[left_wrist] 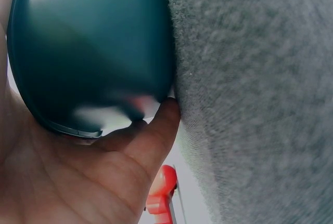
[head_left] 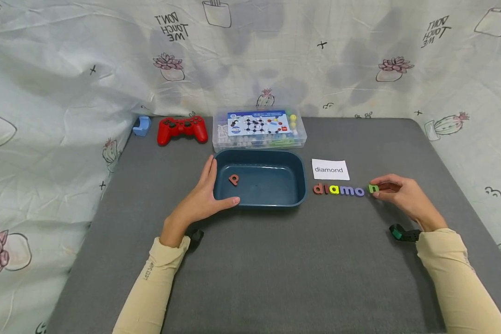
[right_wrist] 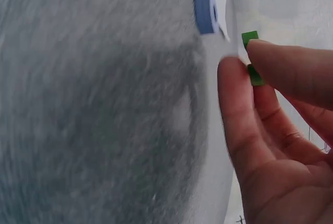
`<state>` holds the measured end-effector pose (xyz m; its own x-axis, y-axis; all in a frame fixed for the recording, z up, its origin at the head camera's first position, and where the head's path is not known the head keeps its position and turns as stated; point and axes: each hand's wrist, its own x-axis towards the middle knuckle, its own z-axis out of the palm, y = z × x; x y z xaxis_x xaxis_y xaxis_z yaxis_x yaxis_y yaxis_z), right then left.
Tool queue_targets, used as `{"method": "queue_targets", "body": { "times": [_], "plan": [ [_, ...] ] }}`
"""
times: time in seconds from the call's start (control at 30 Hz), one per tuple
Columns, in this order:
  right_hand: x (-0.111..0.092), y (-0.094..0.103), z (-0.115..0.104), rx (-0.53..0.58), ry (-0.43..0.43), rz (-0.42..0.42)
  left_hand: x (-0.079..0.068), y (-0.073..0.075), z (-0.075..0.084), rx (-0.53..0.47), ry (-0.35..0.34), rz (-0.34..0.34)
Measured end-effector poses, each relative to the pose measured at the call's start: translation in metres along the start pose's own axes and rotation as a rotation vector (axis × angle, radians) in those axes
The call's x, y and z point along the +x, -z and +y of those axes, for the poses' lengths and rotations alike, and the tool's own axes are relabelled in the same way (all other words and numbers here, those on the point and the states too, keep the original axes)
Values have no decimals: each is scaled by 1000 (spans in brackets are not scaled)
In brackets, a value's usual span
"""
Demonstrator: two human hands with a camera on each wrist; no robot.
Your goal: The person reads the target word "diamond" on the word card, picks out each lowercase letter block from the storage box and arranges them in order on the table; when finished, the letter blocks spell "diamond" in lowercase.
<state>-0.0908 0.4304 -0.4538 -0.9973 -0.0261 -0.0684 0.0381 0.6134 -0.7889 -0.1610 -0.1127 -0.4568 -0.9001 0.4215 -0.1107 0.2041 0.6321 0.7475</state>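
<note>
My left hand (head_left: 198, 197) rests against the left end of a dark blue tray (head_left: 271, 204), fingers straight along its side and thumb at the front rim. In the left wrist view the tray's outer wall (left_wrist: 99, 42) fills the space beside the palm. Inside the tray lies one reddish-brown letter (head_left: 233, 179). My right hand (head_left: 405, 197) pinches a green letter n (head_left: 373, 189) between thumb and fingers. It is just right of a row of coloured letters, which ends in a purple letter o (head_left: 359, 191). Above the row lies a white card (head_left: 330, 170) printed "diamond".
A clear plastic case (head_left: 259, 141) with small parts stands behind the tray. A red game controller (head_left: 182, 130) lies to its left, and a light blue piece (head_left: 142, 125) sits at the table's back left corner. Patterned cloth (head_left: 250, 60) hangs behind the grey table (head_left: 275, 278).
</note>
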Motion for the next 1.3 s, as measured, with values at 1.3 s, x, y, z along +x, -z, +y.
{"method": "queue_targets", "body": {
  "times": [1.3],
  "plan": [
    [3,-11,13,-213,81,5,-2,0,0,20,-13,4]
  ]
}}
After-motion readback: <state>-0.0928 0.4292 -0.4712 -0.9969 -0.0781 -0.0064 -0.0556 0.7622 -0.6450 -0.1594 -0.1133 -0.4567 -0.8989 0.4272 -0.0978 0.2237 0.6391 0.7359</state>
